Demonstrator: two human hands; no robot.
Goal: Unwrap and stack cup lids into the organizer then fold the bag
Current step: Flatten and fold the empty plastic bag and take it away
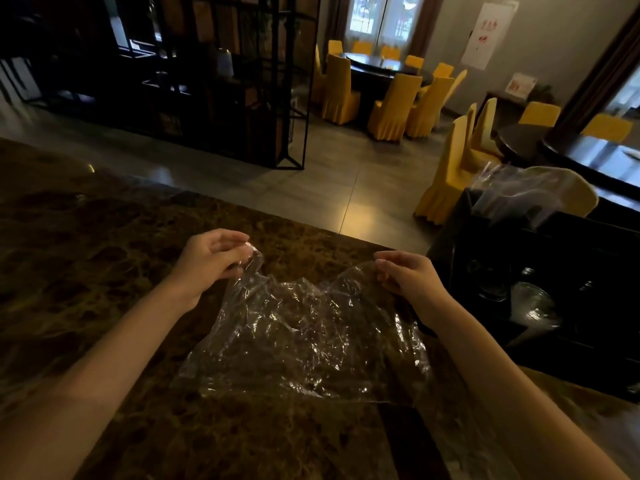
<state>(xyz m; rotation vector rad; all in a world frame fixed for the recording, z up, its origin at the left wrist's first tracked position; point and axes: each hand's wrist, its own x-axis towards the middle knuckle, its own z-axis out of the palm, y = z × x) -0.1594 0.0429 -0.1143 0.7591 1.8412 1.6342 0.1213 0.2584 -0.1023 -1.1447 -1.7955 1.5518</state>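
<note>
Head view: two bare hands pinch the far corners of a clear plastic bag (304, 337) over a dark marble counter (104, 271).

The left hand (211, 261) and right hand (408, 278) each close finger and thumb on a top corner of the bag, which sags crumpled between them and lies on the counter nearer the person. To the right a black organizer (554, 271) holds clear lids (530, 303), dim and hard to count; its right side is cut off, and more crumpled plastic (519, 192) sits behind it. Beyond the counter: grey tiled floor (332, 188), a dark shelf frame (214, 81), yellow-covered chairs (391, 105) around dark tables, a bright window.
</note>
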